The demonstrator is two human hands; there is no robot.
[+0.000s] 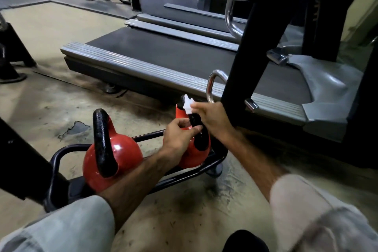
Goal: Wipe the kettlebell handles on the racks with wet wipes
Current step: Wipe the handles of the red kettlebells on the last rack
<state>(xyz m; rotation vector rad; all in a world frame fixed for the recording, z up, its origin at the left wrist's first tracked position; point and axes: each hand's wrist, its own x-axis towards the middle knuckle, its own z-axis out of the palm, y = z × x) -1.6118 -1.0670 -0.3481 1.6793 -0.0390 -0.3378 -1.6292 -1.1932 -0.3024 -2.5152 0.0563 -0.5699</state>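
the white wet wipe [187, 106] is a small crumpled scrap, pressed against the upper end of the black handle [199, 135] of the right-hand kettlebell [194, 154]. that handle is a thick loop with a rough, pebbled, dull finish, while the bell under it is smooth glossy red with bright highlights. the right hand [213, 119] has its fingers curled around the wipe, pinching it against the handle near the top. the left hand [180, 136] grips the same handle lower down, fingers and thumb curled round it. both forearms are bare, with pale rolled sleeves [302, 200] at the elbows.

the kettlebell sits on a low rack [61, 151] of round black tubing with curved corners, near the floor. just beside it on the same rack stands a second red kettlebell [111, 159], same glossy body, its black grainy handle untouched by either hand.

the floor [51, 98] is worn beige, scuffed with dark smears and a chipped patch. beyond the rack lies a treadmill [184, 55] with a matte dark belt and ribbed silver side rails. a black slanted upright [243, 63] and a curved chrome bar [211, 84] stand just behind the right hand
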